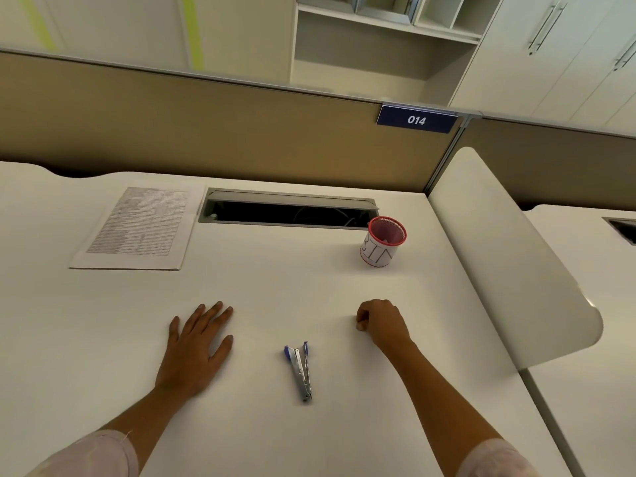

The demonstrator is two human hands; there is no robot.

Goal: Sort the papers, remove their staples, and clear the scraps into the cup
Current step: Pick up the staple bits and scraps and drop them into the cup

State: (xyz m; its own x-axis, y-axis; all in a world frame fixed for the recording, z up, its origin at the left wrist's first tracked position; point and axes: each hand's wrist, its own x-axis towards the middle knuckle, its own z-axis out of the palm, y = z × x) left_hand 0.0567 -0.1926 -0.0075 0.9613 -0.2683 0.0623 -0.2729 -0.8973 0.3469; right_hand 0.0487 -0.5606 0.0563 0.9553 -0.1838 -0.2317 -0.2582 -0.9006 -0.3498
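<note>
A stack of printed papers lies flat at the back left of the white desk. A red mesh cup with a white label reading "BIN" stands at the back right. A metal staple remover with blue tips lies near the front, between my hands. My left hand rests flat on the desk, fingers spread, holding nothing. My right hand rests on the desk with its fingers curled shut; I see nothing in it.
An open cable slot runs along the back of the desk, just behind the cup. A tan partition with a blue "014" sign stands behind. A white curved divider bounds the desk on the right.
</note>
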